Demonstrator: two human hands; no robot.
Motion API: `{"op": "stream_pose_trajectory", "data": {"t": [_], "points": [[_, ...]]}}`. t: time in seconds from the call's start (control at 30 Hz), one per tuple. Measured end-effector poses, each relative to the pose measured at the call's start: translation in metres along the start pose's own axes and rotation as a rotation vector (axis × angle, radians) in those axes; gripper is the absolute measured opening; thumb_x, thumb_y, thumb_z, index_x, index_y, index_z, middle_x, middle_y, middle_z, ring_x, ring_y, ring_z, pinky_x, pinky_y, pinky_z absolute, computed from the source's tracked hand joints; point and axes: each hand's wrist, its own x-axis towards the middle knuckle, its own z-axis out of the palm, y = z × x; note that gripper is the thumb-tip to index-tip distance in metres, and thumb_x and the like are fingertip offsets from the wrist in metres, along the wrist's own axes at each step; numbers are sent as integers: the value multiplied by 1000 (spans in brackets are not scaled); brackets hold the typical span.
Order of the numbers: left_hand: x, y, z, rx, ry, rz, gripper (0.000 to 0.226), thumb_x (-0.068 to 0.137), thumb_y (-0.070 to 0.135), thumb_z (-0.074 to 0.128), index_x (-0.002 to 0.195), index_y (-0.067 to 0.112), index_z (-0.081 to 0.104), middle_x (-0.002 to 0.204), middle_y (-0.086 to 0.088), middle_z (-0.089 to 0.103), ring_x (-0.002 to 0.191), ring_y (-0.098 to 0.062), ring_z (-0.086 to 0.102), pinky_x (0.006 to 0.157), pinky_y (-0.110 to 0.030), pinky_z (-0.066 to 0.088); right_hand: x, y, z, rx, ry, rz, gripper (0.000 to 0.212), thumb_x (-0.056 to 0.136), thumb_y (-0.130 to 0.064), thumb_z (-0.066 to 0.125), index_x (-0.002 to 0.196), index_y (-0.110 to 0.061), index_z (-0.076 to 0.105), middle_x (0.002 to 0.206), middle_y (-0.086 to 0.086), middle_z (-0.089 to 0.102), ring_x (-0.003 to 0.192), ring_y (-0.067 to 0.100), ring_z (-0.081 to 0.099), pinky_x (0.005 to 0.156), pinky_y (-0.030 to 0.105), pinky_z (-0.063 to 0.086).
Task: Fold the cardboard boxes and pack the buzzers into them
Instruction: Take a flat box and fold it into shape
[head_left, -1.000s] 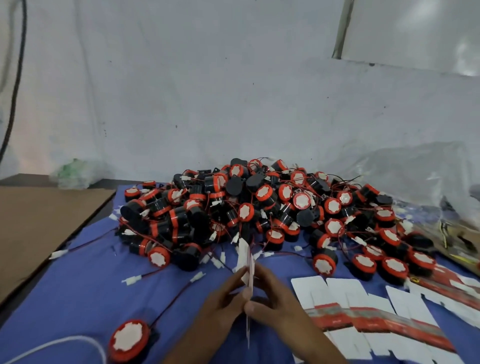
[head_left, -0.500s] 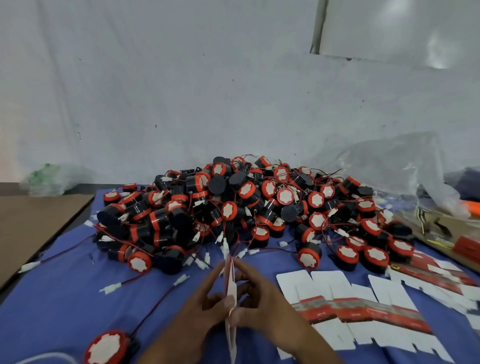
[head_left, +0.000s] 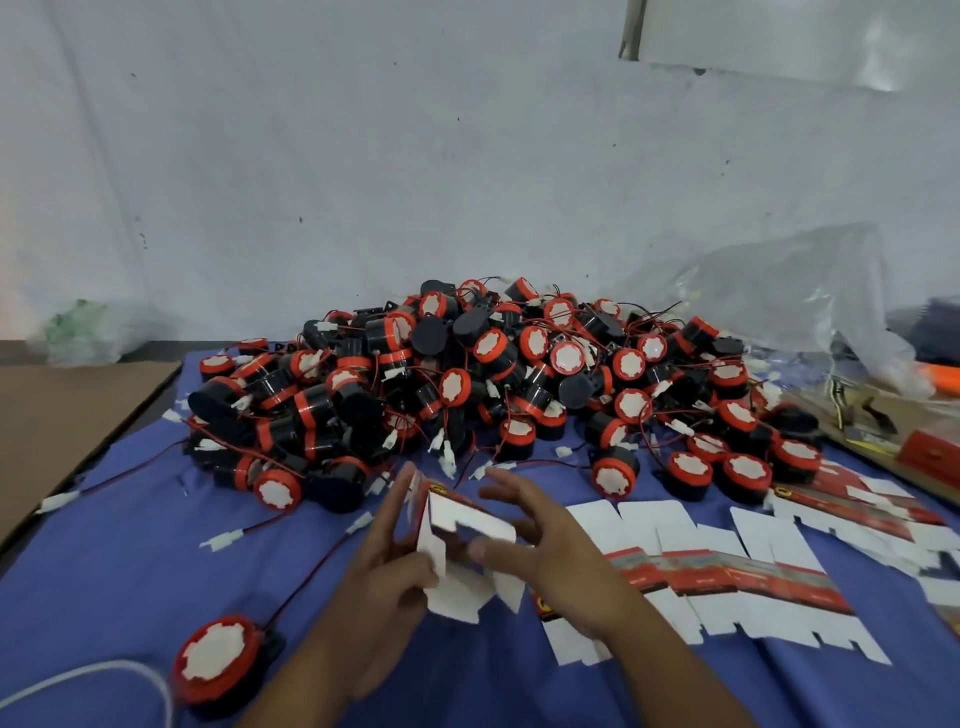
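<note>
Centrally, low in the head view, both hands work one small cardboard box (head_left: 457, 540), white inside with red print, partly opened out of flat. Left hand (head_left: 387, 564): thumb and fingers closed on the box's left panel and lower flap, gripping it. Right hand (head_left: 550, 540): fingers spread and curved over the box's right side, thumb pressed to the white panel, so it too holds the box, loosely. Box is lifted off the blue cloth (head_left: 130, 561) covering the tabletop.

Just right of the hands, a row of flat unfolded box blanks (head_left: 727, 571) lies overlapping on the cloth, white flaps out, red band through the middle.

Behind the hands, a big heap of black-and-orange buzzers (head_left: 483, 374) with thin red and black leads and white connectors, piled near the wall. One stray buzzer (head_left: 215, 660) sits apart at lower left, white face up, its lead trailing toward the heap.

Far left, a brown cardboard sheet (head_left: 62, 415). Far right, crumpled clear plastic bag (head_left: 810, 301) behind the heap; items under it too blurred to tell.
</note>
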Motion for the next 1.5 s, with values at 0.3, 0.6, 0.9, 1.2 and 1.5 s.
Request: {"op": "stream_pose_trajectory", "data": {"t": [0.3,0.6,0.9,1.2,1.5], "points": [[11,-1,37,-171,-50,-158,67,69,19,84,121,54,58,93,-15,64,90,-37,68,81,-50,55,2,1,17,103,301,99,52,79,-69,64,117,-33,67,115,-9,68,108,10,62,92,32,53],[12,-2,53,-299,128,-70,54,80,12,62,132,25,53,123,-28,63,108,-46,64,76,-50,58,-8,0,19,205,-1,37,59,79,-61,73,131,-37,60,132,-2,64,125,19,59,110,43,44],[7,-10,62,349,132,-8,55,76,63,68,127,57,49,141,5,54,126,-25,55,100,-43,49,-8,4,17,436,288,149,21,92,-11,61,108,-16,74,106,16,73,95,32,69,78,44,59],[5,-4,45,787,57,496,71,79,73,59,142,56,31,143,26,45,130,3,47,95,-20,49,-8,-7,16,459,97,357,42,80,-55,73,107,-22,77,98,7,75,77,17,70,61,27,51],[0,0,52,766,210,600,39,84,66,55,118,54,43,134,31,48,118,2,56,81,-22,56,-6,-13,32,583,294,117,74,69,-75,71,115,-18,70,111,6,74,101,20,72,85,36,58]]}}
